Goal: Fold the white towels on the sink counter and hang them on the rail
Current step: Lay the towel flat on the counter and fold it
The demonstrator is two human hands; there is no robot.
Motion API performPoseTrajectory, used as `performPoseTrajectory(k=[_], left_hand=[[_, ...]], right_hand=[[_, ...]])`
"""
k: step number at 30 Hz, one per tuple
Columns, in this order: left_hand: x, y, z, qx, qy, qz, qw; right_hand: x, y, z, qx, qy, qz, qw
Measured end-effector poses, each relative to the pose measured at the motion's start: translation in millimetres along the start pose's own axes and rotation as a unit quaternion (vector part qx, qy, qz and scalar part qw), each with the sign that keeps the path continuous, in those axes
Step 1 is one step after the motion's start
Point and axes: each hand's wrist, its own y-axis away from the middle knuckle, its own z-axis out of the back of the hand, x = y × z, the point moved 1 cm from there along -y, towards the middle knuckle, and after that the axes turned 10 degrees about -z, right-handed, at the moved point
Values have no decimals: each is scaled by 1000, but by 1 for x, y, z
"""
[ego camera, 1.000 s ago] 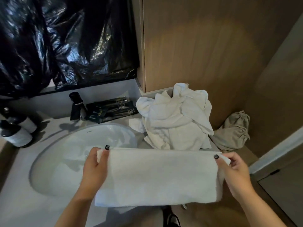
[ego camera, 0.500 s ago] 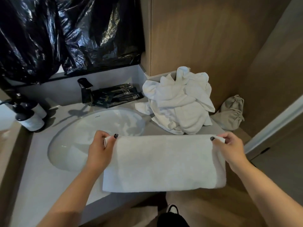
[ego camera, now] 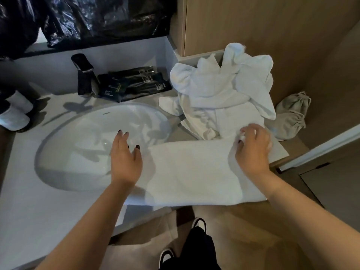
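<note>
The tabletop [ego camera: 39,211] now carries the folded white towel [ego camera: 194,172], which half a second ago hung in the air pinched by its top corners; it lies flat between the two hands, its near edge at the tabletop's front edge and its left end over the rim of the sink basin [ego camera: 58,133]. Just beyond the right hand, the heap of unfolded white towels [ego camera: 220,94] sits untouched. The left hand [ego camera: 124,160] has let go: it hovers beside the towel's left edge with fingers spread and straight, holding nothing. The right hand [ego camera: 253,149] is over the towel's far right corner, fingers loosely curled; whether it still pinches the corner cannot be told. Judging from this, the first fold is laid down and the next fold can start, while hanging on the rail, which is not in view, remains undone.
</note>
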Motion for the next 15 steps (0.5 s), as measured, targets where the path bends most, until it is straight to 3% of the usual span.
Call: performPoseTrajectory(k=[1, 3, 7, 8, 11, 15], left_hand=[[-10, 12, -4, 12, -24, -58, 998], [-28, 34, -16, 85, -62, -173, 979], [-32, 44, -44, 293, -216, -234, 901], [-27, 42, -47, 306, -234, -249, 889], [-23, 33, -48, 298, -200, -260, 896], [-16, 31, -49, 308, -207, -272, 888]], right_hand=[[10, 14, -3, -13, 15, 40, 999], [35, 43, -13, 36, -8, 137, 990], [68, 92, -43, 169, 15, 264, 949], [69, 96, -48, 194, 40, 263, 944], [61, 92, -58, 250, 77, 231, 937], [43, 85, -60, 258, 122, 204, 936]])
